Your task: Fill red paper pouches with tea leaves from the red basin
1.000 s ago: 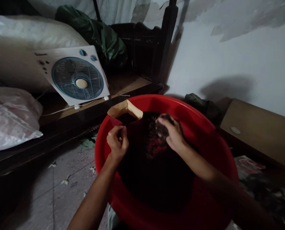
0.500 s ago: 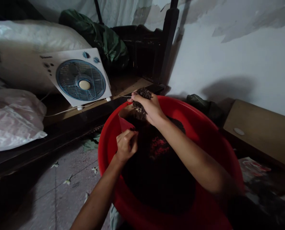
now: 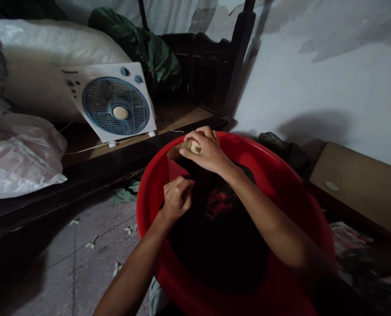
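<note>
A person's two bare hands work over a large round red plastic tub (image 3: pixel 142 206) in a dim room. The left hand (image 3: pixel 177 198) is closed in a curled pinch on the near edge of a paper bag, tan inside and red outside (image 3: pixel 176 170), which stands inside the tub against its far left side. The right hand (image 3: pixel 208 152) arches over the bag's mouth, loosely bent, thumb parted from the fingers; the bag's pale lining shows through that gap, and nothing can be seen in the grasp. Whether its fingertips touch the bag's rim cannot be told. Half a second ago this hand held a heap of dark, dry-looking flakes above the same mouth; now the heap is gone from it, so the handful has most likely dropped into the bag, though the bag's inside is too dark to show how full it is. The left hand has kept its hold on the edge throughout. Plenty of dark loose material (image 3: pixel 215 259) remains across the tub's bottom, with a brighter red patch in the middle. Beyond the tub, a white square box fan with a round blue grille (image 3: pixel 116 105) leans on a dark wooden ledge (image 3: pixel 185 118).
</note>
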